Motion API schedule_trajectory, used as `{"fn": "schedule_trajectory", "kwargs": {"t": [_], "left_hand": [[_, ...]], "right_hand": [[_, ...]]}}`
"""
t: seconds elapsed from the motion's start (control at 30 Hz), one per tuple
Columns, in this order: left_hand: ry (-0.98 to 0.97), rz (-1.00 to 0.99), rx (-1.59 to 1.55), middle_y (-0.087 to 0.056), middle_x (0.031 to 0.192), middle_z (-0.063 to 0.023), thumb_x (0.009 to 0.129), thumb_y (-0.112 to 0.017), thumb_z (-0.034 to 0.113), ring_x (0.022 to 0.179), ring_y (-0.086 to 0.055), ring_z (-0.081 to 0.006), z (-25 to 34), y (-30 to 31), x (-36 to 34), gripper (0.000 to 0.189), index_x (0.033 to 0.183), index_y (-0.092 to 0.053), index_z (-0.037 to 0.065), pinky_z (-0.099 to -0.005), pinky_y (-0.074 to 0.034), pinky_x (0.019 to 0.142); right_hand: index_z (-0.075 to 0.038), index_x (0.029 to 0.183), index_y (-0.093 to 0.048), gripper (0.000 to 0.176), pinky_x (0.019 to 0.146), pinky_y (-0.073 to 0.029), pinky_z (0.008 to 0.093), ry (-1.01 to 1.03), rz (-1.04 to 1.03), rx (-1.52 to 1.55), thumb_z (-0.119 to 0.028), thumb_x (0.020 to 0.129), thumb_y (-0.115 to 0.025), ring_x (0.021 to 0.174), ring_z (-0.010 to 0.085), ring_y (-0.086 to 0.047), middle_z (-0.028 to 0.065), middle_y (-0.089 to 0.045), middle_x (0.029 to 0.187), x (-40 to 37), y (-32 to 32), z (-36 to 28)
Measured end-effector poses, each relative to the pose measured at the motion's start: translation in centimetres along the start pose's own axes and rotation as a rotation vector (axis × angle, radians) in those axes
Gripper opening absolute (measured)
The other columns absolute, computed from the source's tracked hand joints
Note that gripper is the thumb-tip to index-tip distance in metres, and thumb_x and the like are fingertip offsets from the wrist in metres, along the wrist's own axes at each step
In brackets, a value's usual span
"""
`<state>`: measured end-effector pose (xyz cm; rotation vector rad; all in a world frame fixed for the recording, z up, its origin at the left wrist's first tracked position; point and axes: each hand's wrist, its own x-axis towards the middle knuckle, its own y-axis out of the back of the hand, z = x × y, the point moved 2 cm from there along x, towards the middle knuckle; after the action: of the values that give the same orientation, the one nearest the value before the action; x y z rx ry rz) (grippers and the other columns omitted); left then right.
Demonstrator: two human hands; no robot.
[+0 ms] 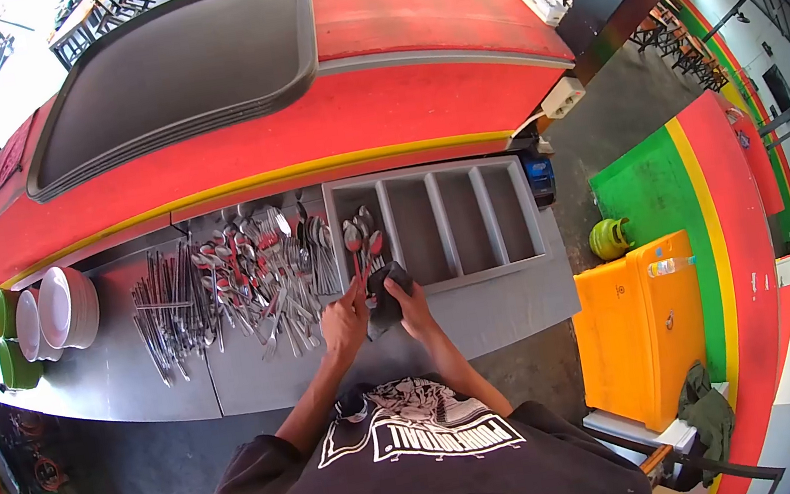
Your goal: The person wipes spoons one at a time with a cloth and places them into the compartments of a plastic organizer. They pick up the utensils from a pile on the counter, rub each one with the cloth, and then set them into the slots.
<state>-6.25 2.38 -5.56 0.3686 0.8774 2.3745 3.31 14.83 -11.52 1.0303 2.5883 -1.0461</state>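
My left hand (pixel 344 323) is closed at the front of a grey cutlery tray (pixel 431 287), its fingers around what looks like a spoon handle. My right hand (pixel 413 307) grips a dark cloth (pixel 384 301), bunched between both hands. Several spoons (pixel 364 219) lie bowl-up in the tray's leftmost compartment; the hands and cloth hide its near end. Left of the tray, a loose heap of spoons and forks (pixel 263 276) spreads over the metal counter (pixel 263 382). Thin metal cutlery with long handles (pixel 166 304), possibly knives, lies farther left.
Stacked white bowls (pixel 70 308) and green cups (pixel 18 366) stand at the counter's left end. Dark serving trays (pixel 177 60) rest on the red ledge (pixel 434 90) behind. A blue box (pixel 539 176) sits beside the cutlery tray. An orange cabinet (pixel 640 334) and green gas cylinder (pixel 608 239) are right.
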Motion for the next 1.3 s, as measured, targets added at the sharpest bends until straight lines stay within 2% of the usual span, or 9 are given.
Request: {"fn": "schedule_trajectory", "kwargs": {"t": [0.13,0.33,0.43,0.53,0.73,0.93,1.03,1.13,1.3], "left_hand": [[0.009,-0.084,0.097,-0.065,0.071,-0.0207,0.091,-0.053,0.018,0.064,-0.064,-0.0409,1.1,-0.7,0.0,0.036,0.126,-0.061,0.015,-0.0509,-0.050,0.058],[0.026,-0.180,0.043,-0.062,0.104,-0.0241,0.082,-0.057,0.004,0.090,-0.063,-0.0412,1.7,-1.9,0.3,0.057,0.137,-0.050,0.013,-0.0489,-0.049,0.073],[-0.015,-0.188,0.037,-0.060,0.102,-0.0237,0.079,-0.057,0.004,0.086,-0.063,-0.0433,1.7,-2.0,0.7,0.068,0.144,-0.042,0.016,-0.0508,-0.051,0.070],[-0.081,-0.133,-0.051,-0.058,0.108,-0.0218,0.077,-0.058,0.000,0.095,-0.061,-0.0422,0.5,-2.6,0.9,0.074,0.147,-0.037,0.014,-0.0470,-0.051,0.076],[-0.155,-0.120,-0.245,-0.055,0.115,-0.0210,0.075,-0.056,-0.007,0.106,-0.057,-0.0404,0.5,-2.0,0.9,0.068,0.140,-0.042,0.005,-0.0426,-0.049,0.087],[-0.019,-0.128,-0.428,-0.056,0.115,-0.0190,0.079,-0.058,-0.008,0.089,-0.067,-0.0328,0.0,-0.8,-0.6,0.054,0.131,-0.048,0.004,-0.0355,-0.054,0.071],[-0.113,-0.083,-0.415,-0.056,0.115,-0.0173,0.082,-0.062,-0.004,0.076,-0.069,-0.0287,-0.1,0.2,-1.5,0.046,0.126,-0.051,0.004,-0.0323,-0.054,0.064],[-0.022,-0.175,-0.421,-0.059,0.112,-0.0129,0.081,-0.065,-0.002,0.076,-0.069,-0.0207,-1.9,1.5,-2.6,0.038,0.119,-0.056,0.002,-0.0315,-0.054,0.062],[-0.067,-0.119,-0.337,-0.063,0.104,-0.0149,0.084,-0.065,0.004,0.080,-0.068,-0.0276,-6.6,4.0,-4.4,0.028,0.112,-0.058,0.004,-0.0339,-0.055,0.066]], "right_hand": [[-0.004,0.111,-0.063,0.027,0.079,-0.052,0.0288,0.036,-0.023,-0.006,-0.021,0.091,-0.069,0.088,0.0121,-0.064,0.0026,-0.066,0.100,0.0,0.2,0.0],[-0.005,0.108,-0.061,0.023,0.074,-0.055,0.0299,0.050,-0.038,-0.001,-0.019,0.092,-0.067,0.080,0.0136,-0.066,0.0028,-0.066,0.094,-0.2,0.1,-0.8],[-0.005,0.107,-0.061,0.021,0.074,-0.055,0.0296,0.021,-0.065,0.019,-0.019,0.092,-0.067,0.080,0.0131,-0.065,0.0029,-0.066,0.094,-0.3,0.0,-1.0],[-0.005,0.107,-0.062,0.021,0.075,-0.053,0.0283,0.028,-0.080,0.009,-0.019,0.092,-0.067,0.082,0.0117,-0.064,0.0022,-0.066,0.095,-0.2,0.2,-0.9],[-0.005,0.108,-0.062,0.023,0.074,-0.054,0.0289,0.056,-0.012,-0.010,-0.021,0.092,-0.067,0.081,0.0128,-0.065,0.0031,-0.066,0.095,0.2,0.8,0.0],[-0.005,0.107,-0.063,0.026,0.074,-0.052,0.0281,0.060,0.065,-0.006,-0.022,0.089,-0.071,0.082,0.0108,-0.063,0.0008,-0.065,0.096,0.0,0.6,0.2],[-0.006,0.099,-0.066,0.026,0.071,-0.047,0.0252,0.076,0.115,-0.028,-0.026,0.085,-0.076,0.079,0.0073,-0.059,-0.0030,-0.064,0.089,-0.5,-0.3,-0.2],[-0.005,0.094,-0.067,0.026,0.070,-0.047,0.0249,0.091,0.122,-0.273,-0.026,0.084,-0.077,0.077,0.0073,-0.059,-0.0022,-0.065,0.085,-0.6,-0.3,0.0],[-0.002,0.093,-0.064,0.022,0.058,-0.051,0.0274,0.163,-0.081,-0.507,-0.019,0.084,-0.074,0.063,0.0102,-0.061,0.0018,-0.064,0.076,-3.2,-3.2,-0.3]]}}
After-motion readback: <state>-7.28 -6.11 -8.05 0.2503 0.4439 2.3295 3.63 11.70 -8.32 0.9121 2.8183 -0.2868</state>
